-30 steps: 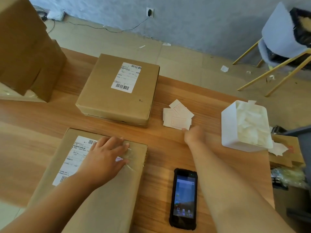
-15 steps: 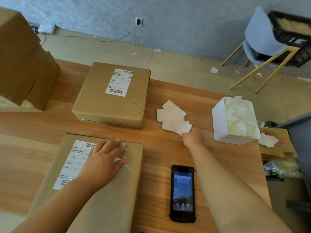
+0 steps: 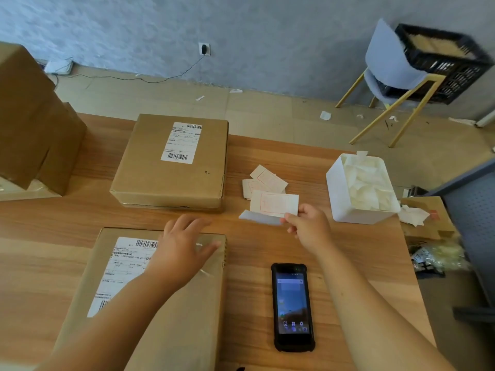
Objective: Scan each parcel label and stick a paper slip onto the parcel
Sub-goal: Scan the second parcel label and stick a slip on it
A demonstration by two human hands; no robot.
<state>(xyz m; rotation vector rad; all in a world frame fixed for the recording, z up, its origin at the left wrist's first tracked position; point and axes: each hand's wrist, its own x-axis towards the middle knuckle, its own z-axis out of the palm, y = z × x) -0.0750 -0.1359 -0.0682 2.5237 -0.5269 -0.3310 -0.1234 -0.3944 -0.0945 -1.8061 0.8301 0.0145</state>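
A flat cardboard parcel (image 3: 160, 303) with a white shipping label (image 3: 123, 271) lies nearest me. My left hand (image 3: 182, 245) hovers over its far right corner with the fingers spread. My right hand (image 3: 308, 226) pinches a white paper slip (image 3: 273, 203) with a red printed frame, lifted just above the table. A few more slips (image 3: 263, 180) lie in a small pile behind it. A second labelled parcel (image 3: 171, 164) sits farther back. The black handheld scanner (image 3: 292, 306) lies screen up between my forearms.
A white bin (image 3: 340, 194) full of peeled backing papers stands right of the slips. Stacked cardboard boxes (image 3: 29, 116) rise at the left. The wooden table (image 3: 40, 228) ends at the right, where bags and a small box (image 3: 428, 220) lie. A chair (image 3: 393, 68) with a black crate stands on the floor.
My right hand has picked one slip off the pile and drawn it toward me. My left hand has lifted and slid toward the near parcel's far right corner.
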